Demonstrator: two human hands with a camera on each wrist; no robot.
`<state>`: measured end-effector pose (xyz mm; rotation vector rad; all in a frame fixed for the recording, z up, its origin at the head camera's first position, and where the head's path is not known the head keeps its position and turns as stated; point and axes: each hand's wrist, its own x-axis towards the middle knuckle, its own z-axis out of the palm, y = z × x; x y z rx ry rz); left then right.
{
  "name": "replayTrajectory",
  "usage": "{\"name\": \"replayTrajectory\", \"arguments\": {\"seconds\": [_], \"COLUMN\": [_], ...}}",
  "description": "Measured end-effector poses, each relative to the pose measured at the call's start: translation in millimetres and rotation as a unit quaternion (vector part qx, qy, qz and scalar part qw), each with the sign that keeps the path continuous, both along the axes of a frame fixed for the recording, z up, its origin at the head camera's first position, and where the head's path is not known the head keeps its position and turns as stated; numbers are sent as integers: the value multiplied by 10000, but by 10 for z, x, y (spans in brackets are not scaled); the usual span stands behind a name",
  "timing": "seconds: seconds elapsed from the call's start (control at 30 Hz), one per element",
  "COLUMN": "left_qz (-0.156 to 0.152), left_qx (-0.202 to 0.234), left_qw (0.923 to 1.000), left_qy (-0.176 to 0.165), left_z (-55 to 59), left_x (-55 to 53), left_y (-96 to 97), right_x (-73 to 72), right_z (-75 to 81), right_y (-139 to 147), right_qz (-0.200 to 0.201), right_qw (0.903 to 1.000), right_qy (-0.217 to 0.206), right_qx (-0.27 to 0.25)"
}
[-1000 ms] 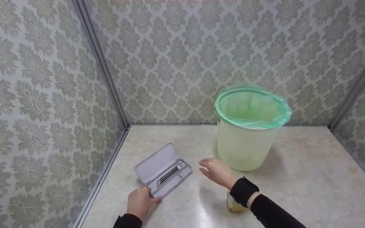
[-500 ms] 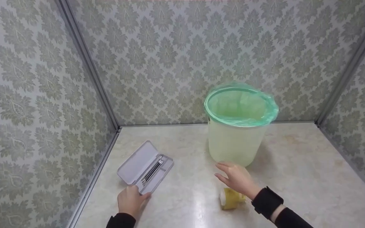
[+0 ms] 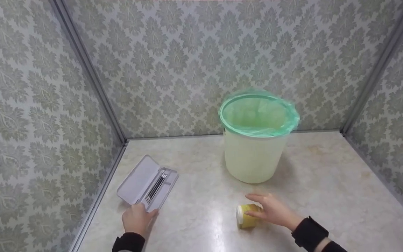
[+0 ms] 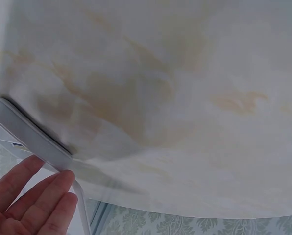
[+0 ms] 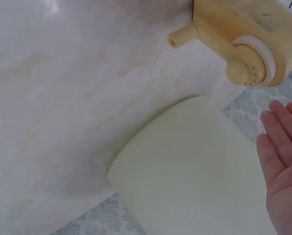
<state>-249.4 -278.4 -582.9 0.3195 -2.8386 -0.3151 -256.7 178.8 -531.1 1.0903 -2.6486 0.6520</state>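
Note:
In the head view an open pale pencil case (image 3: 142, 182) lies at the left with several dark pencils (image 3: 156, 187) inside. My left hand (image 3: 136, 218) grips its near end, thumb on one side and fingers on the other. The left wrist view shows the fingers (image 4: 40, 200) of that hand against the case's edge (image 4: 33, 134). My right hand (image 3: 275, 210) is at a yellow hand-crank pencil sharpener (image 3: 248, 217), its thumb and fingers spread. In the right wrist view the hand (image 5: 288, 152) has straight fingers and stands apart from the sharpener (image 5: 254, 44), whose crank faces the camera.
A pale green bin (image 3: 252, 157) lined with a green plastic bag (image 3: 259, 131) stands behind the sharpener. Patterned wall panels (image 3: 194, 70) close in the marbled table (image 3: 194, 196) at the back and sides.
My right hand has moved from beside the pencil case back toward me and to the right, to the sharpener. The left hand keeps its grip on the case. The head view has shifted right.

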Motion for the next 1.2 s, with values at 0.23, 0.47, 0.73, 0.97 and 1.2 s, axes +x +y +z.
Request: {"name": "replayTrajectory", "arguments": {"seconds": [0.23, 0.47, 0.73, 0.97, 1.2], "left_qz": [114, 128, 179, 14, -402], "left_qx": [10, 1, 181, 72, -158], "left_qw": [9998, 9994, 9987, 9996, 9981], "left_qy": [-154, -332, -438, -271, 428], "left_z": [20, 33, 40, 49, 108], "left_x": [-4, -13, -1, 46, 73], "left_y": [-21, -25, -18, -16, 137], "right_x": [38, 33, 38, 43, 35], "right_z": [-74, -122, -128, -140, -140], "right_y": [85, 93, 85, 78, 91], "right_qz": [210, 278, 191, 173, 193], "right_qw": [9994, 9990, 9986, 9986, 9983], "right_qy": [-189, -320, -445, -457, -541], "right_qx": [182, 150, 212, 208, 117]}}
